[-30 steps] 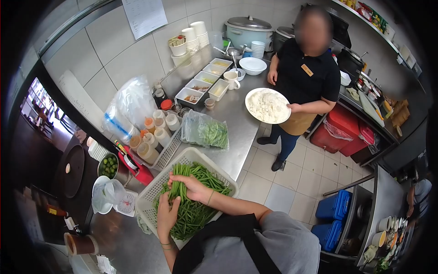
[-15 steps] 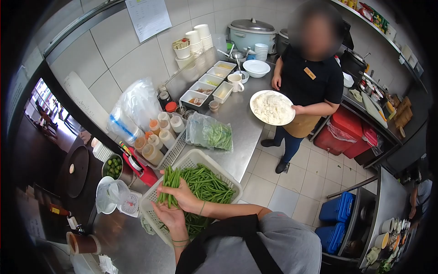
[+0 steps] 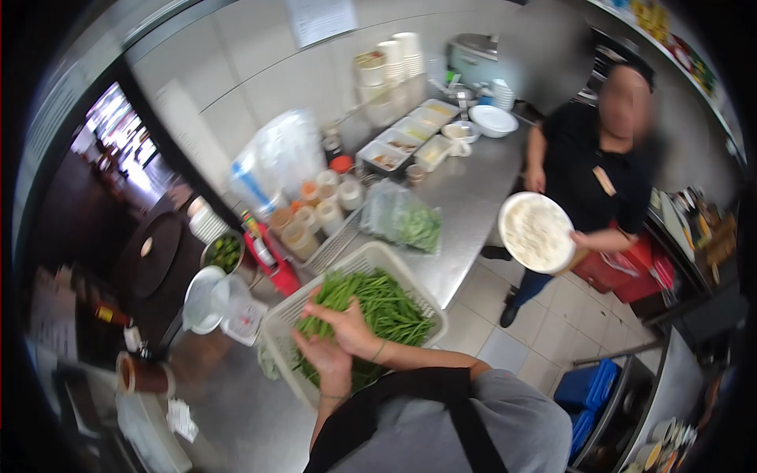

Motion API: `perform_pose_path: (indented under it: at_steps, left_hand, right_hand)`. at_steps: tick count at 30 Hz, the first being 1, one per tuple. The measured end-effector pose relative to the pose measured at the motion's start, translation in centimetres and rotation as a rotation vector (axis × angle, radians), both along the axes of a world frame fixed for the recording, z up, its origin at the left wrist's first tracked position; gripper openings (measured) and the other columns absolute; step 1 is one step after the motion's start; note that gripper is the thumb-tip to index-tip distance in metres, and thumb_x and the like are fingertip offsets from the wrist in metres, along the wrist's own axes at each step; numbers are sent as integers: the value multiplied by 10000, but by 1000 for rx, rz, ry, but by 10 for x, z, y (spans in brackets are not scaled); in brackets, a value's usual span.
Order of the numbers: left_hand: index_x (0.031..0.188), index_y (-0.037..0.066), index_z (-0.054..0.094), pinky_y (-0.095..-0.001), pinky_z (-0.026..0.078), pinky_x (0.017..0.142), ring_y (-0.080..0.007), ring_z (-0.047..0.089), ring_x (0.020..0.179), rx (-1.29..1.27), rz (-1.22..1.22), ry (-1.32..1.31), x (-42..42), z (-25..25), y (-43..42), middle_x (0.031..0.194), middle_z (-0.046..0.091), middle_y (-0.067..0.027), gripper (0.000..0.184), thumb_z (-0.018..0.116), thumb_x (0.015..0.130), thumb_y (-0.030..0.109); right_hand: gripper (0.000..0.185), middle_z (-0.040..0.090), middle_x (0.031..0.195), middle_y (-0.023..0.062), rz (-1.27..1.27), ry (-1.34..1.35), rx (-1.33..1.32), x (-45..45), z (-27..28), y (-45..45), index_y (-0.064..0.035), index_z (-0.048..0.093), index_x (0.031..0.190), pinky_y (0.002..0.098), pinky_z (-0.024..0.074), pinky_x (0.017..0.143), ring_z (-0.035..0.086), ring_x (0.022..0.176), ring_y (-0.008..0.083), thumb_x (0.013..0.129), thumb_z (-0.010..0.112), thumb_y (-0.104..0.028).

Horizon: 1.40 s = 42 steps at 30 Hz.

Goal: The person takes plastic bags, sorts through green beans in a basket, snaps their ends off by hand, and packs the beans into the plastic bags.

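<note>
Over a pale perforated basket (image 3: 433, 332), my right hand (image 3: 351, 325) is closed round a bunch of green beans (image 3: 337, 290). My left hand (image 3: 326, 355) lies just below it, palm up with fingers apart, close to the lower ends of the bunch. More long green beans (image 3: 392, 309) fill the basket beneath both hands. A clear plastic bag of green vegetables (image 3: 416, 225) lies on the counter beyond the basket.
A co-worker (image 3: 587, 158) stands across the counter corner with a plate of white rice (image 3: 538, 232). Squeeze bottles (image 3: 303, 236), a red tape dispenser (image 3: 270, 260) and a scale (image 3: 243, 319) stand left of the basket. Food trays (image 3: 406, 138) line the steel counter (image 3: 473, 185).
The view has swung, so the scene sits differently in the frame. The bunch has been lifted from the basket's middle toward its left side, and my left hand has turned palm up.
</note>
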<state>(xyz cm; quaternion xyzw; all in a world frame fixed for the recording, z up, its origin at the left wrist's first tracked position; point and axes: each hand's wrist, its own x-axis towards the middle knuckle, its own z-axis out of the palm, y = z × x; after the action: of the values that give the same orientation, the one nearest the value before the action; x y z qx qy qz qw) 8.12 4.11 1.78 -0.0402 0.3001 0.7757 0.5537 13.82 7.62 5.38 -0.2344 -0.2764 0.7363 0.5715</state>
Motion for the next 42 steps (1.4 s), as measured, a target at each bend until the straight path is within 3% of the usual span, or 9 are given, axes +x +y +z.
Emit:
perform_pose_path:
  at_steps: [8, 13, 16, 17, 19, 21, 25, 32, 42]
  left_hand:
    - [1336, 35, 421, -382, 331, 1053, -276, 440, 1227, 77, -31, 91, -4, -3, 8, 1334, 466, -131, 555, 138, 995, 369]
    - [1351, 15, 377, -379, 264, 1090, -267, 364, 1291, 133, -56, 225, -7, -10, 2, 1385, 406, -136, 522, 210, 1011, 375]
    - [1368, 1, 346, -362, 203, 1105, -274, 304, 1327, 28, 125, 728, -12, 5, 5, 1416, 336, -158, 466, 326, 1007, 294]
    - [1375, 19, 358, -359, 150, 1112, -279, 250, 1354, 66, 265, 1141, -19, 18, 4, 1455, 250, -182, 482, 477, 958, 231]
    - [1333, 41, 439, -389, 186, 1094, -296, 229, 1363, -269, 540, 1989, -42, 59, -1, 1467, 217, -203, 484, 570, 900, 212]
    - [1275, 48, 512, -405, 371, 974, -317, 445, 1219, -696, 447, 2166, -90, 76, 6, 1465, 235, -213, 443, 597, 872, 212]
    - [1247, -16, 506, -343, 506, 575, -267, 632, 671, -568, 359, 2115, -152, 74, 21, 1423, 353, -199, 428, 593, 849, 116]
    - [1249, -76, 459, -264, 527, 586, -165, 643, 724, -13, 533, 1813, -157, 140, 31, 1429, 362, -172, 485, 493, 767, -113]
    - [1412, 35, 315, -246, 553, 696, -112, 587, 960, 302, -240, 1390, -87, 121, 2, 1489, 250, -110, 708, 504, 752, -137]
  right_hand:
    - [211, 609, 863, 63, 102, 86, -99, -7, -14, 0, -18, 564, 970, 290, 506, 734, 610, 786, 162, 790, 651, 48]
    - [133, 618, 849, 58, 223, 185, -233, -6, -32, 12, -32, 579, 945, 303, 500, 768, 610, 799, 169, 828, 643, -26]
    - [106, 626, 846, 53, 304, 229, -372, 8, -34, 24, -58, 589, 931, 314, 496, 782, 612, 816, 171, 855, 640, -112]
    - [116, 630, 853, 47, 316, 230, -371, 12, -38, 29, -79, 589, 913, 349, 493, 790, 613, 828, 178, 868, 637, -173]
    - [109, 629, 844, 40, 293, 301, -383, 27, -32, 39, -86, 582, 921, 365, 492, 778, 613, 825, 174, 865, 639, -160]
    - [106, 627, 840, 33, 278, 321, -402, 35, -28, 41, -93, 579, 925, 378, 489, 777, 612, 829, 170, 867, 638, -160]
    - [92, 621, 842, 23, 274, 312, -399, 37, -20, 42, -103, 578, 920, 391, 484, 792, 609, 843, 167, 877, 629, -167]
    - [99, 607, 866, 28, 365, 340, -372, 35, -13, 35, -96, 574, 903, 399, 458, 848, 590, 862, 166, 912, 579, -194]
    - [100, 604, 890, 7, 273, 442, -147, 66, 50, 34, -107, 574, 999, 461, 428, 930, 572, 901, 170, 917, 555, -160]
